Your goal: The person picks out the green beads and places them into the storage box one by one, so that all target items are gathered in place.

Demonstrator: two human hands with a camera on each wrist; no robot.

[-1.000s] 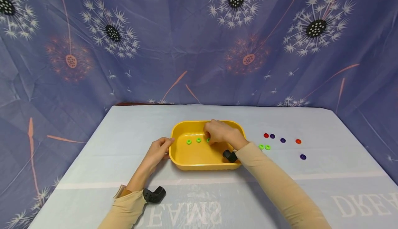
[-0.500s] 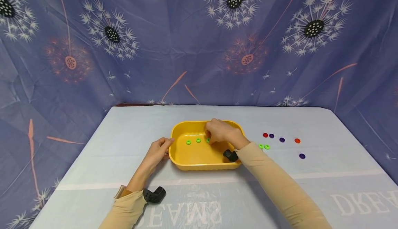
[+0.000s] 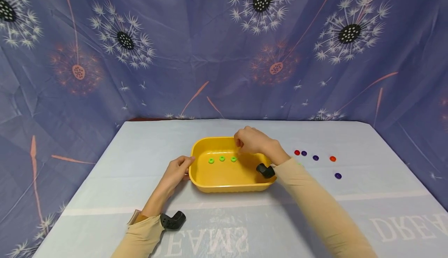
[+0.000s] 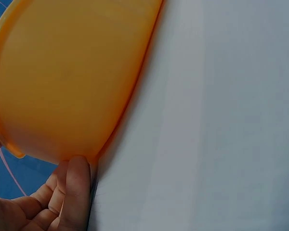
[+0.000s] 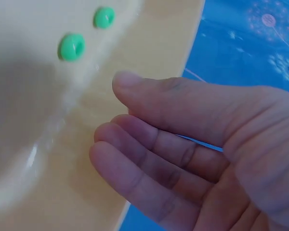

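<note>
A yellow plastic tub [image 3: 231,189] stands on the table, with three small green rings in a row on its floor: the left ring [image 3: 209,161], the middle ring [image 3: 220,159] and the right ring [image 3: 231,160]. My left hand [image 3: 176,171] grips the tub's left end, thumb at the rim and fingers against the outer wall [image 4: 72,72]. Over the tub's far right side hovers my right hand [image 3: 254,141]. Its fingers are loosely bent with nothing between thumb and fingertips in the right wrist view, where two green rings show, the nearer ring [image 5: 66,47] and the farther ring [image 5: 101,18].
To the right of the tub lie red rings, one beside the sleeve [image 3: 296,153] and one farther right [image 3: 332,158], plus several dark purple rings [image 3: 338,176]. My right sleeve [image 3: 315,199] mostly covers green rings on the table. A patterned curtain [image 3: 217,55] hangs behind.
My right hand has risen from the right green ring and moved slightly right, leaving that ring in full view. Its sleeve now covers the table's green rings. My left hand stays on the tub.
</note>
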